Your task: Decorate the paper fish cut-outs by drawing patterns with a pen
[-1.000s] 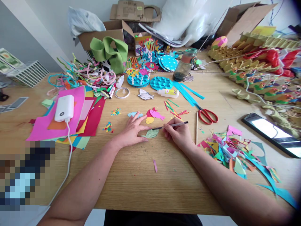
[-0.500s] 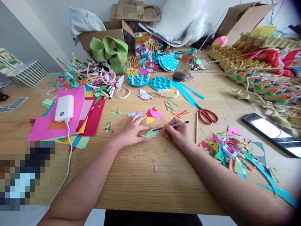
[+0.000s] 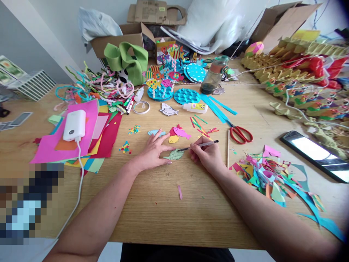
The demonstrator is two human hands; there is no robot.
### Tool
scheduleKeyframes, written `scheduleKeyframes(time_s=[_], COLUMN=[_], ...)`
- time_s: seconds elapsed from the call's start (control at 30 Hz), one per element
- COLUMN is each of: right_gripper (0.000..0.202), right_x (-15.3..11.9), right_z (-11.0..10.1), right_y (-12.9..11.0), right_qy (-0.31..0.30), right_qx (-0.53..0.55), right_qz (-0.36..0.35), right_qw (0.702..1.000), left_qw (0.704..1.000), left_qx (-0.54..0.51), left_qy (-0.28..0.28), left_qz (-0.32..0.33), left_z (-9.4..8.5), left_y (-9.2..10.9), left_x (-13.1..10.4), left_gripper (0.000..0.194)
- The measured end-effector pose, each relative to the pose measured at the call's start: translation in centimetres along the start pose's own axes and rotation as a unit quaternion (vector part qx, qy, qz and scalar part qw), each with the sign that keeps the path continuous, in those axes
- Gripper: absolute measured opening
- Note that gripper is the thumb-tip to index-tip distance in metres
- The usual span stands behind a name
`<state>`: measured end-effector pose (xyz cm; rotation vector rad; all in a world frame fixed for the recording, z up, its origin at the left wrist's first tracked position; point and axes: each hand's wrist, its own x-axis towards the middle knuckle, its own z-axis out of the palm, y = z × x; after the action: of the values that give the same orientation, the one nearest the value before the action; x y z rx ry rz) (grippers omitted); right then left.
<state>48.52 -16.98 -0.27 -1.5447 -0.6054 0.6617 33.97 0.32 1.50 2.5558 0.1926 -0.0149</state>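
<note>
A green paper fish (image 3: 176, 154) with dark crossed scale lines lies flat on the table between my hands. My left hand (image 3: 156, 151) is spread, its thumb and fingertips resting at the fish's left side. My right hand (image 3: 205, 154) grips a slim dark pen (image 3: 208, 143), its tip at the fish's upper edge. Just beyond lie a light blue paper fish (image 3: 153, 132), partly covered by my left fingers, a pink paper fish (image 3: 182, 132) over a red one, and a yellow paper fish (image 3: 173, 139).
Red-handled scissors (image 3: 241, 134), a wooden stick (image 3: 228, 149), paper scraps (image 3: 265, 171) and a phone (image 3: 313, 154) lie to the right. Coloured paper (image 3: 109, 138) with a white power bank (image 3: 75, 125) is at left. A glue bottle (image 3: 195, 107) and blue discs (image 3: 187, 96) sit farther back.
Hardly anything differs. The pen tip and right fingers have shifted very slightly at the green fish's upper edge; my left hand stays in place.
</note>
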Motion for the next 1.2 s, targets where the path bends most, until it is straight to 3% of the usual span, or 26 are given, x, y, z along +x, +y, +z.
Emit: scheduleKeyframes(time_s=[1.2], right_gripper=[0.023], right_x=[-0.07], right_z=[0.02], right_y=[-0.51], right_qy=[0.000], right_qx=[-0.003], right_qz=[0.014], right_qw=[1.000], left_qw=[1.000], left_qx=[-0.012], left_qy=[0.008], left_qz=[0.006], left_z=[0.15], left_y=[-0.29], left_x=[-0.08], left_gripper=[0.049])
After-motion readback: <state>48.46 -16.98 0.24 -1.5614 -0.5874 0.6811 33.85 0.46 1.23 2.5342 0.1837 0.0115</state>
